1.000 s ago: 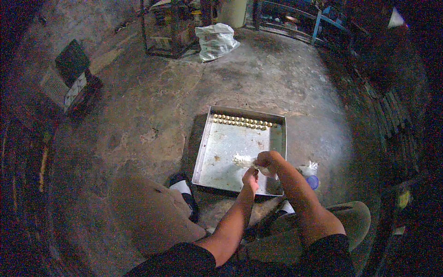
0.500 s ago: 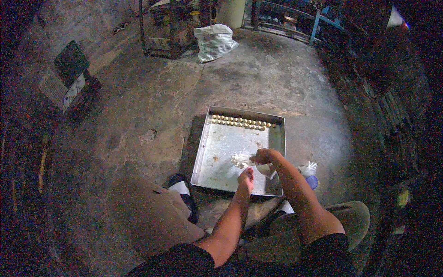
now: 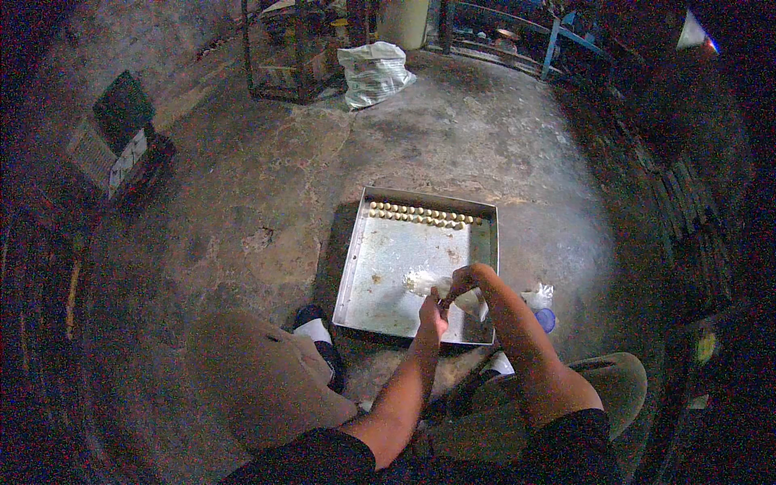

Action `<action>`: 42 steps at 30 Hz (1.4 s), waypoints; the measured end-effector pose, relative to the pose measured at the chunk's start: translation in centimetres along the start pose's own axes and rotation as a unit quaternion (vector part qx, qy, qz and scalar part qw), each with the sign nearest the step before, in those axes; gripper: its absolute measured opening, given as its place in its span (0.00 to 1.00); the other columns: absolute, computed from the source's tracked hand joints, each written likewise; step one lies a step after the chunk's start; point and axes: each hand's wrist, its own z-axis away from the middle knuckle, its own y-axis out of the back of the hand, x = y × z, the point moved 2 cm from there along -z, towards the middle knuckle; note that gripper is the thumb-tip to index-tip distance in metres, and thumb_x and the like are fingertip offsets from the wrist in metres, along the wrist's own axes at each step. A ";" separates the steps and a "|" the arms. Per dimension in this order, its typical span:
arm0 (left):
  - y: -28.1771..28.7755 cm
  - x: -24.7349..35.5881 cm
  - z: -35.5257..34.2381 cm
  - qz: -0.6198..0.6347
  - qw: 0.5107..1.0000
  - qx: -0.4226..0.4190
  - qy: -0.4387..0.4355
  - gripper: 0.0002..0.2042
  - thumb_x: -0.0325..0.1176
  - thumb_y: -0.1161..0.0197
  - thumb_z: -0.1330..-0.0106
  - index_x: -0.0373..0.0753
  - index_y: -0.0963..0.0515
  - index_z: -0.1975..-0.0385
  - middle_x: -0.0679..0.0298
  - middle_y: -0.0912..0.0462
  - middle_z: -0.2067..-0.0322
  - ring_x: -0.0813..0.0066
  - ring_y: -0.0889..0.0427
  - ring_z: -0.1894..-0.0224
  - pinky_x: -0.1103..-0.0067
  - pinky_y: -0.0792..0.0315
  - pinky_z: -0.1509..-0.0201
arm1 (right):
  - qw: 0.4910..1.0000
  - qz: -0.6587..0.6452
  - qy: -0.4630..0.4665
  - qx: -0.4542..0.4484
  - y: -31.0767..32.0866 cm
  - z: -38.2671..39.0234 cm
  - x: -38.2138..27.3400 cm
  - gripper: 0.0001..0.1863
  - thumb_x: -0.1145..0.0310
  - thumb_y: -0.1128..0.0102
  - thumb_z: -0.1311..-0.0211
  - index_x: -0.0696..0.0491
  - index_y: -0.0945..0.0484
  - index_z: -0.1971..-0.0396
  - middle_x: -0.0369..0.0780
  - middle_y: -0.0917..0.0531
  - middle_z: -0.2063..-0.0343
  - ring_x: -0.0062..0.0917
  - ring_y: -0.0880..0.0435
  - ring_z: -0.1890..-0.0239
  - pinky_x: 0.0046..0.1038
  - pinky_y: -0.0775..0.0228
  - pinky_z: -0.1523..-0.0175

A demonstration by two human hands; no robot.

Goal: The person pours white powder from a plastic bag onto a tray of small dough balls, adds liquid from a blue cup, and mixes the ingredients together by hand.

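Observation:
Both my hands are over the near right part of a square metal tray [image 3: 388, 259]. My left hand [image 3: 435, 314] is closed, its fingertips meeting those of my right hand [image 3: 467, 281], which is closed too. What lies between their fingers is too small and hidden to name. Just beyond them is a crumpled-looking white patch [image 3: 420, 282], either powder or thin plastic; I cannot tell which. A pale, partly hidden thing [image 3: 470, 304] shows under my right wrist. Along the tray's far wall stand two rows of small, pale, round dough-like pieces [image 3: 419, 216].
Right of the tray lie a small clear plastic bag [image 3: 540, 294] and a round blue lid-like thing [image 3: 545, 320]. My feet flank its near edge. Farther off on the concrete floor [image 3: 267, 194] are a white sack [image 3: 376, 77], a dark rack [image 3: 279, 56] and a box with a dark panel [image 3: 121, 133].
My hands have come together: the left has risen slightly and its fingers now touch the right's. The right has drawn back slightly from the white patch. The dough-like pieces have not moved.

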 end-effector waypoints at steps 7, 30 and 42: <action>-0.9 -0.6 1.2 0.055 0.996 -0.016 0.067 0.09 0.42 0.39 0.32 0.44 0.24 0.63 0.69 0.22 0.71 0.77 0.25 0.74 0.82 0.27 0.71 | 0.994 0.046 -0.070 -0.072 -0.3 -0.3 0.6 0.24 0.50 0.35 0.52 0.55 0.16 0.63 0.42 0.14 0.64 0.35 0.18 0.67 0.42 0.24 0.59; 0.5 -7.7 -1.0 -0.050 0.957 -0.203 0.202 0.09 0.38 0.36 0.36 0.41 0.27 0.68 0.66 0.24 0.75 0.76 0.27 0.77 0.86 0.39 0.83 | 0.976 0.079 -0.132 -0.151 -1.1 -1.5 7.8 0.21 0.53 0.38 0.48 0.48 0.18 0.56 0.40 0.16 0.56 0.35 0.17 0.59 0.38 0.27 0.52; 0.6 -2.4 -5.6 0.156 0.855 -0.474 0.142 0.17 0.54 0.46 0.31 0.46 0.24 0.64 0.70 0.21 0.70 0.77 0.24 0.70 0.81 0.31 0.71 | 0.987 0.029 -0.106 -0.117 4.5 -0.9 -3.8 0.27 0.47 0.35 0.48 0.51 0.18 0.53 0.42 0.17 0.53 0.35 0.19 0.55 0.38 0.27 0.51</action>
